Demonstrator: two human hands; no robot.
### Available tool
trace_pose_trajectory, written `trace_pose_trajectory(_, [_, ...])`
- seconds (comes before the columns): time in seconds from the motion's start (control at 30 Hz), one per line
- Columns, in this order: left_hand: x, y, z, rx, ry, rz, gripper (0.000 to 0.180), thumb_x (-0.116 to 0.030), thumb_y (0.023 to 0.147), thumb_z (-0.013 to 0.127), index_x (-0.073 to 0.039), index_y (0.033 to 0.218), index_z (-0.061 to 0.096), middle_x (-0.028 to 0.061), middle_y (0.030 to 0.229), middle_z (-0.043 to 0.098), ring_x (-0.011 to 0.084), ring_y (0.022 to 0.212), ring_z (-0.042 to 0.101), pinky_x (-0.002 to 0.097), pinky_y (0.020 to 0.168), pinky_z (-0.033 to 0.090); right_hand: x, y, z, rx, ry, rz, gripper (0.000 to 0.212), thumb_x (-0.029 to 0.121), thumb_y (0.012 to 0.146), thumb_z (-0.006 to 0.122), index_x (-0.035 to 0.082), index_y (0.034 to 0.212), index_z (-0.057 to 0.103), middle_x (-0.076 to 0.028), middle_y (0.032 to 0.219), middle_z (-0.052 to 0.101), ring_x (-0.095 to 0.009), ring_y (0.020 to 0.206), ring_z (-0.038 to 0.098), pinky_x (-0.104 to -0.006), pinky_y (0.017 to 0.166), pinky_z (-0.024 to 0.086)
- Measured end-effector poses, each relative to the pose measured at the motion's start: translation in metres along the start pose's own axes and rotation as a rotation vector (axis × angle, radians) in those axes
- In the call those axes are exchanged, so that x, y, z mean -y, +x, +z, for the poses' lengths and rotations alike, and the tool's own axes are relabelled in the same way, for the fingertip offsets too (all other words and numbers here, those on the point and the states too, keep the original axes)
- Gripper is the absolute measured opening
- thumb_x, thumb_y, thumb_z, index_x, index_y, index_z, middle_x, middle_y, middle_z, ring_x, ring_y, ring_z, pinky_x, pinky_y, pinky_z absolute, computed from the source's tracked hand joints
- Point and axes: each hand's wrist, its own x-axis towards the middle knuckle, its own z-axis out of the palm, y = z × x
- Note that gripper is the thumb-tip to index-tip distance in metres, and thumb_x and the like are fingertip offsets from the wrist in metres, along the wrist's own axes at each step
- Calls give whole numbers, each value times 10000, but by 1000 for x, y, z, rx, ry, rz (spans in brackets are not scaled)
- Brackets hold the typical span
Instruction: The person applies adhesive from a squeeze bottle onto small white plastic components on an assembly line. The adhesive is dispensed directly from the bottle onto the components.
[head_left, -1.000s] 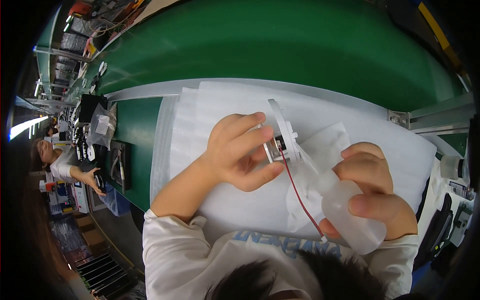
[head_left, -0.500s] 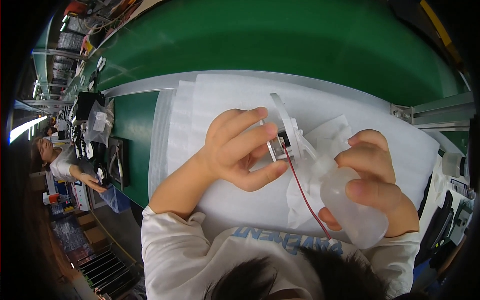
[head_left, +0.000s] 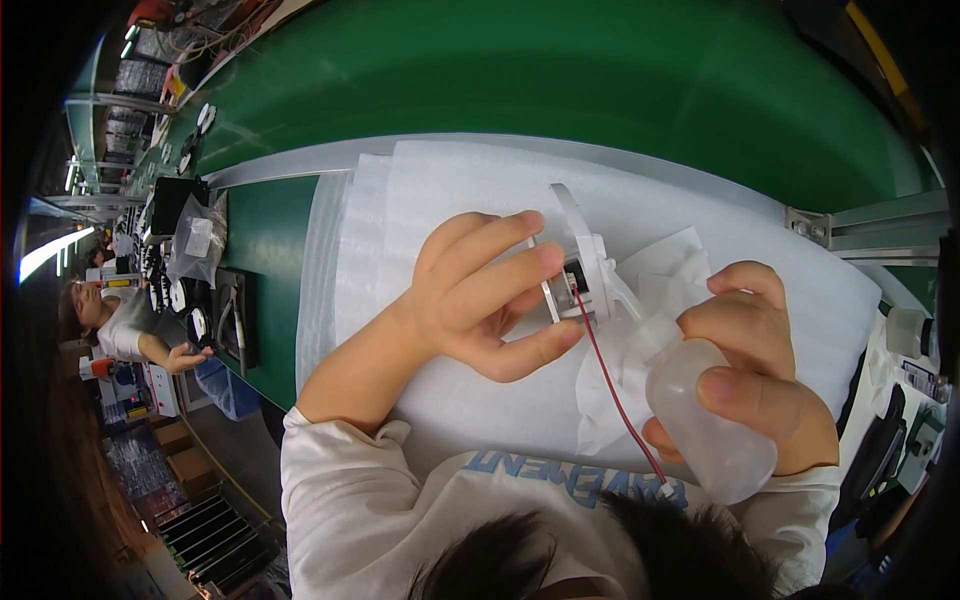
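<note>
My left hand (head_left: 490,290) is closed on a white plastic part (head_left: 592,270) with a round rim, a flat plate and a dark block inside, held on edge above the mat. A thin red cable (head_left: 612,385) runs from that block down to a small white connector (head_left: 667,490) near my shirt. In my right hand (head_left: 755,370) is a translucent squeeze bottle (head_left: 700,415), tilted with its base toward me. Its nozzle (head_left: 630,302) reaches up to the right side of the white part. Whether the tip touches the part, I cannot tell.
White foam sheeting (head_left: 420,180) covers the work surface, with a crumpled white cloth (head_left: 665,260) under the bottle's nozzle. Beyond a metal rail lies a green belt (head_left: 600,70). At left are a dark tray (head_left: 236,320), a plastic bag (head_left: 197,240) and a co-worker (head_left: 125,320).
The white part and the bottle have shifted slightly right together, both grips unchanged. The cable's connector has swung a little right. At left, the co-worker's hand has risen a little.
</note>
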Motion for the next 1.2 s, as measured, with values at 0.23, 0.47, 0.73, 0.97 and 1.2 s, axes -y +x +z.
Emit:
trace_pose_trajectory(0.23, [2,-1,2,-15,-2,13,500,15,592,612,-290,977,516,111,1015,501,283,828,535,292,486,407,-1,-1,1,-19,-3,-28,361,290,671,680,139,954,515,-70,755,554,-108,469,426,-304,684,373])
trace_pose_trajectory(0.47, [0,-1,0,-4,1,-6,493,14,594,611,-292,969,521,109,1016,502,283,828,536,299,508,415,-1,-2,4,-37,10,-37,346,269,684,664,133,968,518,-71,752,552,-113,476,431,-312,682,374])
trace_pose_trajectory(0.73, [0,-1,1,-14,5,-3,476,-3,603,630,-290,967,519,110,1013,506,284,830,539,300,506,416,-1,-3,4,-50,2,-53,339,229,668,662,127,962,526,-70,747,547,-112,482,436,-316,685,373])
trace_pose_trajectory(0.97, [-1,2,-13,156,-302,-347,388,-84,571,683,-161,929,558,133,1012,500,275,758,532,284,475,364,-2,-5,5,-49,0,-57,329,221,666,654,129,956,528,-70,748,549,-110,480,434,-319,699,373])
trace_pose_trajectory(1.2, [6,-7,-3,30,-228,-310,443,-116,582,700,4,969,519,171,986,514,265,732,530,304,519,378,-1,-6,5,1,-16,-67,313,169,653,630,144,948,530,-65,745,549,-104,474,433,-319,719,373])
